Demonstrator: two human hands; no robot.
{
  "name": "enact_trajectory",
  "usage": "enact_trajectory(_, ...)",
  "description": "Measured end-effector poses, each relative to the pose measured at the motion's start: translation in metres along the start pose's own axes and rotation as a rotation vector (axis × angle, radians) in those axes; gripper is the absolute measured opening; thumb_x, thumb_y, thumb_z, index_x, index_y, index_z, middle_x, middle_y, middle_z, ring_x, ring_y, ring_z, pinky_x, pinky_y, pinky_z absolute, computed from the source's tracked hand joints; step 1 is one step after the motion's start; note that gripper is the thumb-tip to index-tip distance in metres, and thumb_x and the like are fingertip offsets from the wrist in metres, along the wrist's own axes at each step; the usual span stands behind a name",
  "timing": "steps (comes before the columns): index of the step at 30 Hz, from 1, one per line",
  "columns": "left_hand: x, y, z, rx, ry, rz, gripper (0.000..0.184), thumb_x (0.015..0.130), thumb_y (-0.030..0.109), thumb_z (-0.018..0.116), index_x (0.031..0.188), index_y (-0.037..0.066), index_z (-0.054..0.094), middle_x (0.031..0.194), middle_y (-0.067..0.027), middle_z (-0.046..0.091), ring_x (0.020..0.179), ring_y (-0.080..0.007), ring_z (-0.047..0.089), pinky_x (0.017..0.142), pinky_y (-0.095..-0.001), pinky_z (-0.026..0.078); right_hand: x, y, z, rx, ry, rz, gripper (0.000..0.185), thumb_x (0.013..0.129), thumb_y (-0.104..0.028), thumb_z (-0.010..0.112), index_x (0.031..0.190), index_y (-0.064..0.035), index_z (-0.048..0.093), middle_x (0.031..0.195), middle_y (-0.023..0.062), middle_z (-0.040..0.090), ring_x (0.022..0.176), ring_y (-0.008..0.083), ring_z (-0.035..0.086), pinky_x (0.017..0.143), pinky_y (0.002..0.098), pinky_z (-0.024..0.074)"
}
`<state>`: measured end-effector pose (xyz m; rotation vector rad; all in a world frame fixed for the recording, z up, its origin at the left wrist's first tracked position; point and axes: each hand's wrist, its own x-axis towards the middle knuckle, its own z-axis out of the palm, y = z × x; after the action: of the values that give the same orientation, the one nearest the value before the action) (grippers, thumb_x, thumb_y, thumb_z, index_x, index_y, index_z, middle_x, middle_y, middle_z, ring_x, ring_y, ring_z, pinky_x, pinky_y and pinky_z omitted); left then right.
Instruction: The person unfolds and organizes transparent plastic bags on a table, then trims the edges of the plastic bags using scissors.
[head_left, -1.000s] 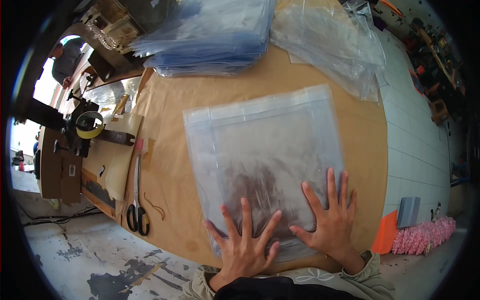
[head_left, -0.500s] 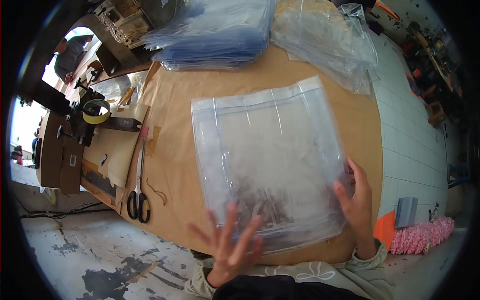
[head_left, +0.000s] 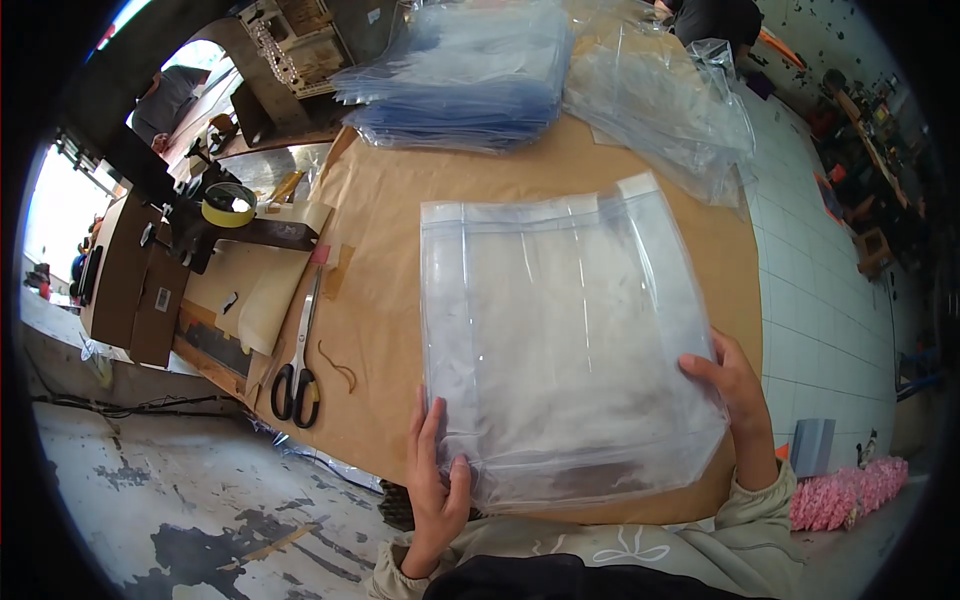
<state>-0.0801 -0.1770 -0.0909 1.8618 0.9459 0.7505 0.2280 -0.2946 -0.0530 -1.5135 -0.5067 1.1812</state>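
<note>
A stack of clear plastic bags [head_left: 560, 340] lies on the brown paper of the table [head_left: 370, 400], its near edge close to my body. My left hand [head_left: 436, 490] is at its lower left corner, thumb on top and fingers along the left edge. At the right edge, my right hand [head_left: 732, 380] grips the stack, thumb on top and fingers beyond or under the side. The plastic bulges slightly between my hands.
Black-handled scissors [head_left: 298, 380] lie at the left, beside a clamp-like machine with a yellow tape roll [head_left: 228, 205]. Bluish plastic sheets [head_left: 460, 95] and loose clear plastic [head_left: 670, 110] are at the back. A person [head_left: 165, 100] is far left, another [head_left: 715, 22] at the back right.
Both hands have gone from lying flat with spread fingers on the bags to the left and right edges. The bags have shifted slightly and the view has turned.
</note>
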Motion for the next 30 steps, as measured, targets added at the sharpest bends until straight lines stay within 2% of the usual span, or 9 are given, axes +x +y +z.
enact_trajectory(5,0.001,0.006,0.000,0.004,-0.008,0.001,0.059,0.075,-0.005,0.043,0.133,-0.006,0.035,0.143,-0.0260,0.026,0.130,-0.0372,0.032,0.106,-0.0397,0.027,-0.017,0.033,-0.005,-0.068,0.012,-0.168,0.081,0.067,-0.006,0.070,0.138,0.0023,0.031,0.123,0.0103,0.048,0.115,0.0206,0.046,0.100,0.0308,0.0324)
enact_trajectory(11,0.008,0.005,0.002,-0.273,-0.108,-0.006,0.055,0.080,-0.003,0.049,0.132,-0.007,0.035,0.142,-0.0269,0.026,0.132,-0.0360,0.031,0.107,-0.0385,0.026,-0.041,0.019,-0.006,0.212,0.143,-0.009,0.090,0.062,-0.001,0.072,0.141,-0.0037,0.028,0.128,0.0086,0.048,0.116,0.0220,0.047,0.102,0.0323,0.0341)
enact_trajectory(13,0.012,-0.001,0.004,-0.366,-0.102,0.022,0.052,0.080,-0.001,0.053,0.131,-0.004,0.039,0.140,-0.0257,0.031,0.130,-0.0359,0.034,0.105,-0.0383,0.030,-0.053,0.003,-0.015,0.238,0.204,-0.104,0.089,0.061,0.001,0.071,0.140,-0.0033,0.030,0.126,0.0090,0.050,0.113,0.0221,0.050,0.101,0.0320,0.0361)
enact_trajectory(17,0.027,0.004,-0.015,0.238,0.059,0.192,0.045,0.079,0.001,0.056,0.124,0.002,0.049,0.135,-0.0212,0.041,0.120,-0.0364,0.045,0.097,-0.0378,0.038,-0.084,-0.042,-0.048,0.103,0.393,-0.301,0.084,0.063,0.001,0.068,0.139,-0.0030,0.032,0.122,0.0100,0.054,0.107,0.0215,0.055,0.097,0.0309,0.0401)
enact_trajectory(20,0.028,-0.005,-0.025,0.352,0.177,0.148,0.043,0.079,0.002,0.057,0.121,0.002,0.051,0.135,-0.0206,0.041,0.119,-0.0364,0.046,0.095,-0.0386,0.040,-0.100,-0.090,-0.085,-0.298,0.625,-0.388,0.078,0.069,-0.007,0.066,0.139,-0.0031,0.033,0.115,0.0095,0.056,0.098,0.0179,0.057,0.090,0.0287,0.0440)
enact_trajectory(23,0.028,-0.020,-0.022,0.381,0.187,0.121,0.041,0.079,0.004,0.059,0.119,0.003,0.053,0.132,-0.0195,0.044,0.118,-0.0357,0.046,0.091,-0.0396,0.041,-0.084,-0.139,-0.107,-0.318,0.709,-0.585,0.055,0.079,-0.013,0.063,0.130,-0.0036,0.045,0.104,0.0066,0.057,0.088,0.0135,0.055,0.081,0.0262,0.0456)
enact_trajectory(25,0.027,-0.025,-0.020,0.484,0.170,0.154,0.040,0.079,0.006,0.060,0.118,0.005,0.054,0.131,-0.0185,0.045,0.119,-0.0343,0.046,0.093,-0.0399,0.039,-0.063,-0.183,-0.174,-0.197,0.415,-0.701,0.046,0.086,-0.013,0.058,0.127,0.0015,0.045,0.109,0.0105,0.056,0.094,0.0157,0.056,0.086,0.0290,0.0457)
enact_trajectory(27,0.027,-0.022,-0.016,0.644,0.138,0.199,0.039,0.079,0.009,0.061,0.116,0.006,0.055,0.129,-0.0174,0.046,0.120,-0.0327,0.045,0.095,-0.0400,0.037,-0.020,-0.228,-0.206,-0.309,0.331,-0.887,0.041,0.091,-0.009,0.049,0.126,0.0090,0.042,0.117,0.0170,0.054,0.103,0.0210,0.056,0.096,0.0337,0.0447)
enact_trajectory(30,0.030,-0.022,-0.019,0.616,0.138,0.201,0.038,0.078,0.011,0.062,0.115,0.007,0.056,0.128,-0.0156,0.047,0.120,-0.0303,0.045,0.098,-0.0402,0.033,0.068,-0.270,-0.172,-0.167,0.206,-1.036,0.034,0.086,-0.006,0.052,0.116,0.0086,0.044,0.106,0.0197,0.055,0.095,0.0266,0.058,0.085,0.0345,0.0470)
